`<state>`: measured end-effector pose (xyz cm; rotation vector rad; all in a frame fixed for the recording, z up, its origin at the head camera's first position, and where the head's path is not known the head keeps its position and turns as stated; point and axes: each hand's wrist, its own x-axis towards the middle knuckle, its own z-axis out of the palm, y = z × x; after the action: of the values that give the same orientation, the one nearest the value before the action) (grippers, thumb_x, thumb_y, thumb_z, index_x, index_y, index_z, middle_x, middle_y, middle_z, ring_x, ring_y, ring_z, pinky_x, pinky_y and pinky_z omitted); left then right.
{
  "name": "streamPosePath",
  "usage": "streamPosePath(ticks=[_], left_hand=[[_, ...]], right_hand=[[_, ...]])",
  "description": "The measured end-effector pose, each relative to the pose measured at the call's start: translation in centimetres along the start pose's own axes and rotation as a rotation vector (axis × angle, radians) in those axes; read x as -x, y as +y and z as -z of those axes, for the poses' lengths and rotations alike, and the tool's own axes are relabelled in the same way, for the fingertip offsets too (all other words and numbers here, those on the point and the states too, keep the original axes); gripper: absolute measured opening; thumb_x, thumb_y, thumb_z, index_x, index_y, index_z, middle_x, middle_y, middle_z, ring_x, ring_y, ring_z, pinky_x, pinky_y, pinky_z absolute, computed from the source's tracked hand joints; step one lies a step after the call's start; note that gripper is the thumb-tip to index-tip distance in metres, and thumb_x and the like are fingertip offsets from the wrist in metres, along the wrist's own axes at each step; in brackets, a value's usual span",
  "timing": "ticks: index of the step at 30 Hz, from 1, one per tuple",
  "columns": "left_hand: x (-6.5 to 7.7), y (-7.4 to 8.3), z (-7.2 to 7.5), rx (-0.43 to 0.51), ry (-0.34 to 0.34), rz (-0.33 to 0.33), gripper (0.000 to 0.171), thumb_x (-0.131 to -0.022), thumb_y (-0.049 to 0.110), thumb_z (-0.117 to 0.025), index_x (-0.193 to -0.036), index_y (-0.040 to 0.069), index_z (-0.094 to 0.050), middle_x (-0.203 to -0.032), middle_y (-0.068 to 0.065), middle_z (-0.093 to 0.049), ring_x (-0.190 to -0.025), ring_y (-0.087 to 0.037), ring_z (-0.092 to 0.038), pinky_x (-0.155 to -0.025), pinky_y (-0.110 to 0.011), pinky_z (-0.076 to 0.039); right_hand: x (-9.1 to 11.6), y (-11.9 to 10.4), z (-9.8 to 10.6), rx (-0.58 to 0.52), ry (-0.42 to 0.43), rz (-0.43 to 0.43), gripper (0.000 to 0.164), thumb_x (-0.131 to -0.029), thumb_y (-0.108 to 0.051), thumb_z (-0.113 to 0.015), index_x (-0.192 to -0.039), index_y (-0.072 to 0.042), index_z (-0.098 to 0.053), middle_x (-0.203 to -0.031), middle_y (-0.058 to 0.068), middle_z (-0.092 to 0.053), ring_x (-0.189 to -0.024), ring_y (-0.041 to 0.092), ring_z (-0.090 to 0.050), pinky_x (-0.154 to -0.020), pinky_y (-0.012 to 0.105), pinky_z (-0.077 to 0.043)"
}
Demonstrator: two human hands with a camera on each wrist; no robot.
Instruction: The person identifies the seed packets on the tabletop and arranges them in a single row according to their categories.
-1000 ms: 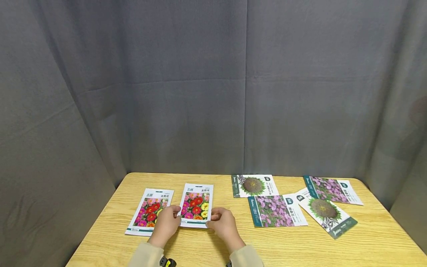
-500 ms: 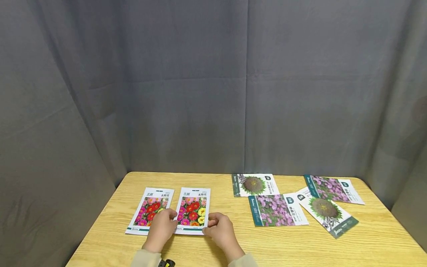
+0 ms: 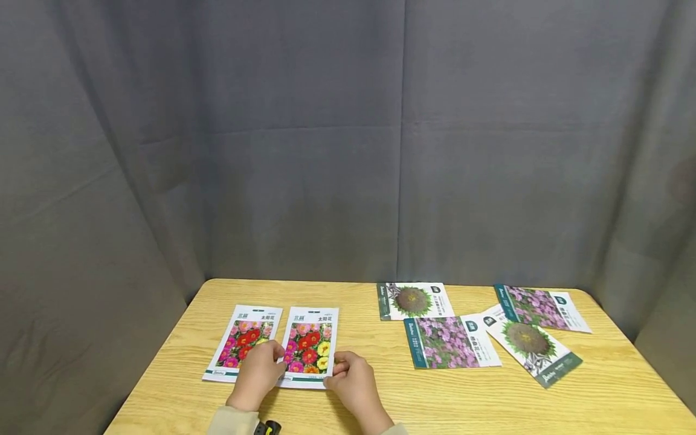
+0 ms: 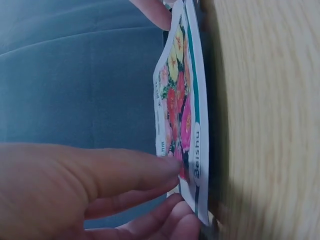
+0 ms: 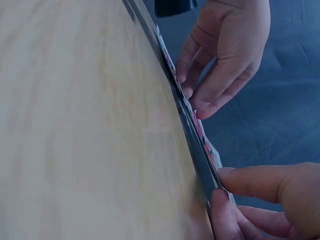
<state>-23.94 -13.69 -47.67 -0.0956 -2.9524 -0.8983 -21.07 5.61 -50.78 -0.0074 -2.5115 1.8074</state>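
Note:
A white seed packet [image 3: 308, 348] printed with red, pink and yellow flowers is held between both hands, low over the wooden table. My left hand [image 3: 258, 370] pinches its lower left edge; in the left wrist view the thumb [image 4: 150, 172] lies on the printed face, the other fingers at the edge. At the lower right edge, my right hand [image 3: 354, 385] pinches with thumb and fingers, as the right wrist view also shows. Just left lies a matching seed packet [image 3: 231, 344], its lower right part hidden behind the left hand.
To the right, a purple-flower seed packet [image 3: 451, 342] and a brown-centred flower packet [image 3: 412, 301] lie sideways. Farther right, another purple-flower packet [image 3: 538, 308] overlaps a tilted brown-centred flower packet [image 3: 530, 341]. A grey curtain [image 3: 304, 181] hangs behind the wooden table [image 3: 462, 402].
Both hands have brought the held seed packet left and toward the person, close beside the matching packet. The packets on the right have stayed put.

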Motion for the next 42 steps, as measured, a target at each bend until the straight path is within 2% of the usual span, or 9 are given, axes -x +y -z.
streamPosePath(ticks=[8,15,21,27,42], left_hand=[[0.2,0.1,-0.1,-0.066,0.029,-0.025,0.015,-0.078,-0.003,-0.077,-0.090,-0.002,-0.068,-0.088,-0.013,-0.069,-0.083,-0.033,-0.067,-0.073,-0.049,-0.055],[0.1,0.1,-0.2,-0.090,0.065,-0.017,0.012,-0.078,-0.002,-0.074,-0.090,-0.002,-0.070,-0.085,-0.013,-0.068,-0.081,-0.033,-0.066,-0.070,-0.050,-0.054],[0.1,-0.3,-0.5,-0.112,0.086,-0.035,0.012,-0.079,-0.002,-0.076,-0.089,-0.002,-0.070,-0.083,-0.013,-0.066,-0.077,-0.031,-0.065,-0.067,-0.047,-0.054],[0.1,-0.3,-0.8,-0.143,0.123,-0.058,0.013,-0.078,-0.001,-0.078,-0.088,-0.003,-0.070,-0.081,-0.013,-0.063,-0.074,-0.032,-0.065,-0.065,-0.047,-0.054],[0.4,-0.3,-0.8,-0.133,0.120,-0.065,0.011,-0.080,0.001,-0.079,-0.088,-0.001,-0.071,-0.081,-0.012,-0.062,-0.073,-0.030,-0.064,-0.064,-0.046,-0.053]], right_hand=[[0.2,-0.1,-0.5,0.019,-0.012,0.023,0.041,-0.074,0.009,-0.080,-0.113,0.015,-0.067,-0.079,0.004,-0.062,-0.069,0.012,-0.059,-0.058,0.023,-0.052],[0.1,-0.2,-1.1,0.057,0.040,0.052,0.039,-0.073,0.009,-0.080,-0.110,0.014,-0.068,-0.076,0.002,-0.062,-0.067,0.010,-0.058,-0.058,0.021,-0.052],[-0.1,-0.3,-1.4,0.073,0.032,0.025,0.040,-0.075,0.008,-0.080,-0.112,0.014,-0.067,-0.076,0.002,-0.060,-0.068,0.012,-0.057,-0.057,0.022,-0.050],[-0.2,0.0,-1.6,0.091,0.048,0.060,0.040,-0.074,0.008,-0.080,-0.112,0.014,-0.068,-0.075,0.001,-0.059,-0.066,0.011,-0.055,-0.056,0.022,-0.048],[-0.1,0.4,-1.7,0.085,0.053,0.062,0.037,-0.075,0.004,-0.079,-0.110,0.012,-0.069,-0.074,-0.001,-0.058,-0.065,0.010,-0.054,-0.056,0.020,-0.047]])
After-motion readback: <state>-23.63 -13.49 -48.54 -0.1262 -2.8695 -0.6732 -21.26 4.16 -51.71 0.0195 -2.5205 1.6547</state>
